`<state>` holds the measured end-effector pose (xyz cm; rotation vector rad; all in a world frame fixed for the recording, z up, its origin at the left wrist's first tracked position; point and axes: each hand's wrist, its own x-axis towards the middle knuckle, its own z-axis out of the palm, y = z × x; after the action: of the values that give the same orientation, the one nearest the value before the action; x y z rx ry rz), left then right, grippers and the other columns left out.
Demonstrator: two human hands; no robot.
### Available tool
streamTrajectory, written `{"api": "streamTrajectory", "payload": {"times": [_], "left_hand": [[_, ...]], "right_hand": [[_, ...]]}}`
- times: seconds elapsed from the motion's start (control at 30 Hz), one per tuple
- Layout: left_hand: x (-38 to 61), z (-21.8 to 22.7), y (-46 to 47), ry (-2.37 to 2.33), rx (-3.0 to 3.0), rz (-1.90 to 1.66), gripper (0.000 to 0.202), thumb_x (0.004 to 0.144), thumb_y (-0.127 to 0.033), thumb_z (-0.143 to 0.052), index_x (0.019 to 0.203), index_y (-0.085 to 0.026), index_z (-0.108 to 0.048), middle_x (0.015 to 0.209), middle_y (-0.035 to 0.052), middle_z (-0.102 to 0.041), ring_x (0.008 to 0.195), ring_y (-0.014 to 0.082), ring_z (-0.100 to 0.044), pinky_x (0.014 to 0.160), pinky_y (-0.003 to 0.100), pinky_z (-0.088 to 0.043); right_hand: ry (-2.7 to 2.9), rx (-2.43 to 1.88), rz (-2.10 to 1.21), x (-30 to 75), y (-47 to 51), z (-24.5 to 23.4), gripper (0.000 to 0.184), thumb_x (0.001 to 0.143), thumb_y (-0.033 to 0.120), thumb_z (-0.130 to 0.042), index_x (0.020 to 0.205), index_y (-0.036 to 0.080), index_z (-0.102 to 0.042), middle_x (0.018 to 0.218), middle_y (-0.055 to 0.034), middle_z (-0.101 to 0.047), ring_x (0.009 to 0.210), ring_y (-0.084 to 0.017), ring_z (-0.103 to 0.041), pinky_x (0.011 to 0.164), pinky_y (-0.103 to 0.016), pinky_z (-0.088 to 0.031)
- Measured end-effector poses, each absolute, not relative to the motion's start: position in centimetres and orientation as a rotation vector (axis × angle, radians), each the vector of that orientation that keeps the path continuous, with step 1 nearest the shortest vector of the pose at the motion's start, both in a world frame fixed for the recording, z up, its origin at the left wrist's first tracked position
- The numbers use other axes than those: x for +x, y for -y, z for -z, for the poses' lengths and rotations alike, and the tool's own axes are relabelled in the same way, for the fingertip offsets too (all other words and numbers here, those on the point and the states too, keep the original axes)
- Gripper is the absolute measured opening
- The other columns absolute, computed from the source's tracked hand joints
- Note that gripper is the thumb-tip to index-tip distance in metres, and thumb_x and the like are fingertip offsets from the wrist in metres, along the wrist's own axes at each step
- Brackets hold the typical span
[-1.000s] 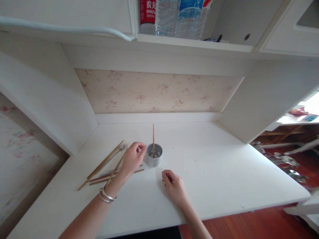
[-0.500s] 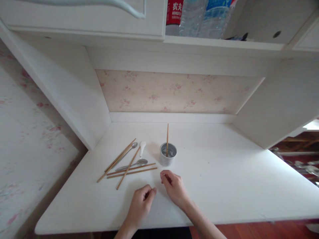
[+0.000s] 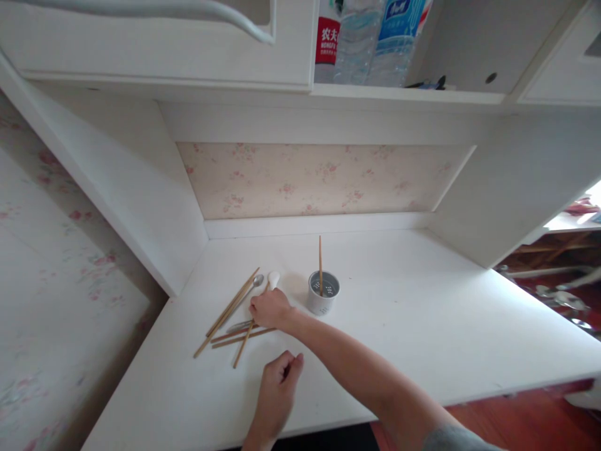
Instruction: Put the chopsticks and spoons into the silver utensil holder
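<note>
A small white perforated cup (image 3: 321, 303) stands on the white desk (image 3: 422, 338) with one wooden chopstick (image 3: 320, 262) upright in it. To its left lie several loose wooden chopsticks (image 3: 228, 313), two metal spoons (image 3: 257, 281) and a white ceramic spoon (image 3: 273, 279). My right hand (image 3: 270, 308) reaches across onto this pile, fingers bent down over the utensils and hiding what they touch. My left hand (image 3: 278, 387) rests on the desk near the front edge, loosely curled with nothing in it.
White side panels (image 3: 141, 207) close in the desk on the left and right, with a flowered back wall behind. Water bottles (image 3: 361, 37) stand on the shelf above. Red floor and metal items (image 3: 558, 300) show at the right.
My right hand has crossed from the desk in front of the cup to the utensil pile on the left. The left hand stays near the front edge, having earlier drawn back from the cup.
</note>
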<state>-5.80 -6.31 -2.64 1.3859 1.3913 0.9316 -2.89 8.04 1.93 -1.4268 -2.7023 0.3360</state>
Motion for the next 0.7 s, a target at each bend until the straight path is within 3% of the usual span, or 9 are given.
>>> {"api": "streamTrajectory", "payload": {"times": [0.3, 0.43, 0.57, 0.7], "left_hand": [[-5.9, 2.7, 6.3, -1.356, 1.387, -0.919, 0.046, 0.085, -0.058, -0.043, 0.058, -0.022, -0.031, 0.057, -0.0054, -0.026, 0.058, 0.0122, -0.030, 0.054, 0.024, -0.026], [-5.9, 2.9, 6.3, -1.366, 1.402, -0.923, 0.046, 0.084, -0.058, -0.043, 0.058, -0.022, -0.031, 0.057, -0.0052, -0.027, 0.058, 0.0122, -0.030, 0.054, 0.024, -0.027], [-5.8, 3.0, 6.3, -1.357, 1.413, -0.938, 0.046, 0.084, -0.057, -0.043, 0.058, -0.022, -0.031, 0.057, -0.0053, -0.027, 0.057, 0.0120, -0.030, 0.053, 0.023, -0.027], [-5.8, 2.8, 6.4, -1.357, 1.422, -0.934, 0.046, 0.085, -0.057, -0.042, 0.058, -0.022, -0.028, 0.057, -0.0056, -0.026, 0.057, 0.0117, -0.029, 0.052, 0.023, -0.026]], "right_hand": [[2.582, -1.519, -0.307, -3.0, -7.5, -2.2, 0.030, 0.088, 0.028, -0.042, 0.092, 0.012, -0.068, 0.088, -0.0172, -0.071, 0.088, -0.028, -0.067, 0.080, -0.041, -0.049], [2.457, -1.586, -0.388, -2.0, -6.8, -2.9, 0.030, 0.087, 0.030, -0.043, 0.093, 0.018, -0.069, 0.085, -0.0114, -0.072, 0.081, -0.025, -0.068, 0.068, -0.033, -0.050], [2.339, -1.578, -0.483, -0.4, -5.9, -4.3, 0.025, 0.085, 0.030, -0.047, 0.092, 0.024, -0.070, 0.084, -0.0029, -0.073, 0.079, -0.018, -0.068, 0.066, -0.024, -0.047], [2.014, -1.336, -0.678, 1.7, -3.9, -6.5, 0.022, 0.086, 0.034, -0.049, 0.080, 0.024, -0.068, 0.070, 0.0025, -0.070, 0.067, -0.012, -0.065, 0.063, -0.019, -0.045]]}}
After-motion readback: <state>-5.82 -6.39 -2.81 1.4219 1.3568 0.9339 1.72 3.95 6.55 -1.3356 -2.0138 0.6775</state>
